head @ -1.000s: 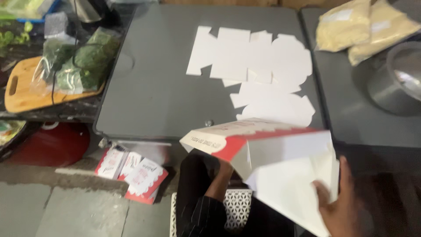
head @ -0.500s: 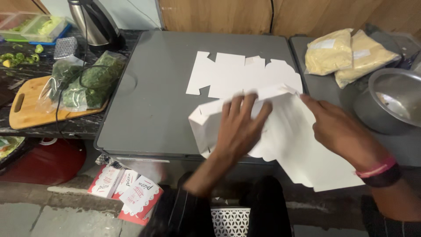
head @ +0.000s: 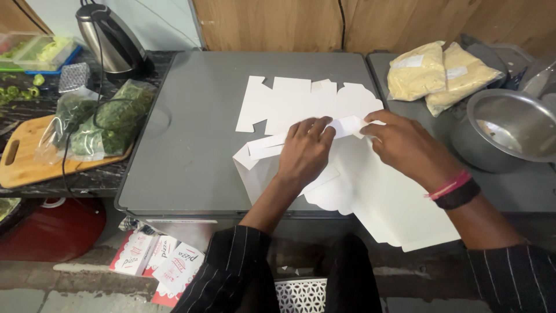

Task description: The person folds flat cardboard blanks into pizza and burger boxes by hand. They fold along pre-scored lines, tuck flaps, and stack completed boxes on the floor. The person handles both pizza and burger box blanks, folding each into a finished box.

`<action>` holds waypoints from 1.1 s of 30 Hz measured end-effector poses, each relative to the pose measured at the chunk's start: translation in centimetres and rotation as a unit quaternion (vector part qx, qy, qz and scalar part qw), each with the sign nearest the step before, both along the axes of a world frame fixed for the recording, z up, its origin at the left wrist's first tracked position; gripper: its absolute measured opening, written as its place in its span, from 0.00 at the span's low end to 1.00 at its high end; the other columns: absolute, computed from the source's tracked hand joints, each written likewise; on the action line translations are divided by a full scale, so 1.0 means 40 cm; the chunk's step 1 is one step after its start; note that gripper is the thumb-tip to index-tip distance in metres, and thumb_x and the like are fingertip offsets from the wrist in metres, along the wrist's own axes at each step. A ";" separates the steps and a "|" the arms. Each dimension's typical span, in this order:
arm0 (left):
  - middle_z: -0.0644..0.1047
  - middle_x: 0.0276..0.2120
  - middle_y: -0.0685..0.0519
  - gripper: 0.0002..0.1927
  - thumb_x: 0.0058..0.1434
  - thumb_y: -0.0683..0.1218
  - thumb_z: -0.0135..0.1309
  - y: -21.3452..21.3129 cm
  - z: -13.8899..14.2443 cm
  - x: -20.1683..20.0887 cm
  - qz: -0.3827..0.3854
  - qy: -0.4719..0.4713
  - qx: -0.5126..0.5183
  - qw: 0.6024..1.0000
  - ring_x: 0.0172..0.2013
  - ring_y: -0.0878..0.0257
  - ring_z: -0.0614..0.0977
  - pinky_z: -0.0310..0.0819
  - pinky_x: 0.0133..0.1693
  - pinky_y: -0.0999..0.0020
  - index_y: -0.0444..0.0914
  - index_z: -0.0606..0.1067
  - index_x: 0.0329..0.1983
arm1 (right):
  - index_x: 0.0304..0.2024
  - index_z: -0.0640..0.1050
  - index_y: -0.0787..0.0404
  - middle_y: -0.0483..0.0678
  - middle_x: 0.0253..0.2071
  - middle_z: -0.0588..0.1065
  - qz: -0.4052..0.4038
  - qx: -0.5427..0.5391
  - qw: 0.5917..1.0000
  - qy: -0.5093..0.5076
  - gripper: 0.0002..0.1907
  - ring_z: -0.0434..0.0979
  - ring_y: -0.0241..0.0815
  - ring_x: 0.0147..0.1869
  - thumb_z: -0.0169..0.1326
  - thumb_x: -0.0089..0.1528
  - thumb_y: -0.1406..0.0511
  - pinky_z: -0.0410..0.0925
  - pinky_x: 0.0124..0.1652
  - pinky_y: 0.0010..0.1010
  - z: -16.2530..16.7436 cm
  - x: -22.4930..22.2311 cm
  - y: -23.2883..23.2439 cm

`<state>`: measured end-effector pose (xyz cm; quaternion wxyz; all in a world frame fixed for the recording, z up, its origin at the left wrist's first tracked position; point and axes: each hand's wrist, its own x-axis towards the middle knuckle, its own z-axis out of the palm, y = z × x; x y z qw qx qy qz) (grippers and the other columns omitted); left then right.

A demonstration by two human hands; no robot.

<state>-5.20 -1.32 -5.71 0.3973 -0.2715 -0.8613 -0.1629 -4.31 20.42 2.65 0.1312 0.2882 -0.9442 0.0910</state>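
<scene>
Now, left hand (head: 306, 152) flat on white flat box blank (head: 370, 191), right hand (head: 405, 145) pinching flap (head: 346, 126).

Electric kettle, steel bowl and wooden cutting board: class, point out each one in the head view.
Electric kettle (head: 110, 37), head view, steel body.
Steel bowl (head: 509, 124), head view, inner wall.
Wooden cutting board (head: 23, 165), head view, bare left end.

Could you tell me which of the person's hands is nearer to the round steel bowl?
Right. The right hand pinches the white cardboard sheet just beside the round steel bowl; the left hand presses the sheet further away.
</scene>
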 end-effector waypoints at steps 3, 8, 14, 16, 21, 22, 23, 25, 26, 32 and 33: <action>0.76 0.58 0.44 0.08 0.63 0.39 0.52 -0.006 -0.006 -0.005 -0.019 -0.025 -0.017 0.999 0.56 0.48 0.79 0.74 0.53 0.50 0.33 0.79 0.43 | 0.49 0.83 0.57 0.54 0.60 0.74 -0.006 -0.014 1.000 -0.022 0.16 0.77 0.54 0.56 0.56 0.59 0.67 0.69 0.54 0.42 -0.005 -0.004 -0.004; 0.75 0.60 0.40 0.09 0.61 0.39 0.52 -0.005 -0.008 -0.005 -0.031 -0.023 -0.014 0.999 0.54 0.46 0.79 0.74 0.54 0.50 0.33 0.80 0.41 | 0.53 0.82 0.55 0.55 0.60 0.72 -0.008 0.007 0.998 -0.063 0.19 0.77 0.55 0.55 0.56 0.58 0.67 0.69 0.54 0.42 -0.009 -0.021 -0.001; 0.74 0.61 0.36 0.12 0.62 0.38 0.50 0.002 -0.010 -0.014 -0.043 -0.032 0.005 0.999 0.55 0.44 0.78 0.73 0.57 0.50 0.32 0.81 0.44 | 0.52 0.83 0.57 0.55 0.49 0.77 -0.004 0.008 1.000 -0.013 0.19 0.78 0.56 0.52 0.54 0.58 0.72 0.70 0.52 0.43 -0.028 -0.026 -0.024; 0.75 0.59 0.36 0.12 0.62 0.38 0.50 0.007 -0.011 -0.012 -0.049 -0.038 0.014 0.998 0.55 0.43 0.78 0.72 0.58 0.50 0.31 0.81 0.45 | 0.49 0.84 0.58 0.55 0.45 0.79 -0.008 -0.034 0.999 0.013 0.15 0.79 0.56 0.48 0.54 0.61 0.71 0.71 0.50 0.43 -0.030 -0.023 -0.030; 0.77 0.56 0.36 0.12 0.59 0.37 0.50 0.020 -0.008 -0.003 -0.054 -0.050 0.030 0.997 0.54 0.43 0.79 0.72 0.58 0.50 0.31 0.80 0.43 | 0.37 0.84 0.61 0.55 0.36 0.80 -0.035 -0.012 0.999 0.039 0.07 0.80 0.55 0.42 0.58 0.60 0.66 0.71 0.45 0.44 -0.011 -0.022 -0.036; 0.77 0.56 0.36 0.12 0.58 0.37 0.50 0.021 -0.007 -0.001 -0.055 -0.050 0.032 0.997 0.54 0.43 0.79 0.72 0.58 0.50 0.31 0.80 0.42 | 0.34 0.84 0.61 0.55 0.35 0.79 -0.053 -0.004 0.998 0.020 0.07 0.80 0.55 0.42 0.58 0.60 0.64 0.71 0.45 0.44 -0.005 -0.023 -0.036; 0.77 0.56 0.36 0.11 0.59 0.37 0.50 0.022 -0.007 0.001 -0.053 -0.056 0.031 0.997 0.54 0.43 0.79 0.72 0.58 0.50 0.31 0.80 0.41 | 0.34 0.84 0.61 0.55 0.35 0.80 -0.050 -0.011 0.999 0.012 0.07 0.80 0.55 0.41 0.58 0.61 0.64 0.71 0.44 0.45 0.000 -0.024 -0.038; 0.77 0.56 0.36 0.10 0.59 0.37 0.50 0.022 -0.008 0.002 -0.048 -0.069 0.028 0.996 0.53 0.44 0.80 0.73 0.57 0.50 0.30 0.80 0.40 | 0.33 0.83 0.61 0.55 0.34 0.80 -0.043 -0.024 0.999 -0.002 0.08 0.80 0.56 0.40 0.56 0.63 0.65 0.70 0.43 0.46 0.006 -0.026 -0.041; 0.77 0.55 0.36 0.10 0.59 0.37 0.50 0.023 -0.008 0.002 -0.047 -0.066 0.028 0.996 0.53 0.43 0.80 0.73 0.57 0.50 0.30 0.80 0.40 | 0.33 0.83 0.61 0.55 0.34 0.80 -0.044 -0.012 0.999 0.012 0.08 0.80 0.56 0.40 0.56 0.63 0.64 0.70 0.43 0.47 0.008 -0.027 -0.044; 0.78 0.54 0.37 0.10 0.59 0.36 0.49 0.027 -0.011 -0.011 -0.045 -0.065 0.048 0.996 0.53 0.44 0.81 0.74 0.56 0.51 0.29 0.80 0.41 | 0.32 0.84 0.59 0.56 0.32 0.80 -0.058 0.009 0.998 0.026 0.09 0.80 0.57 0.38 0.57 0.62 0.63 0.71 0.42 0.47 0.003 -0.029 -0.065; 0.78 0.54 0.37 0.11 0.60 0.36 0.49 0.029 -0.010 -0.013 -0.047 -0.068 0.052 0.995 0.53 0.44 0.81 0.74 0.56 0.51 0.29 0.80 0.41 | 0.32 0.84 0.59 0.55 0.32 0.80 -0.056 0.012 0.998 0.039 0.08 0.80 0.58 0.38 0.58 0.61 0.62 0.71 0.41 0.48 0.005 -0.029 -0.070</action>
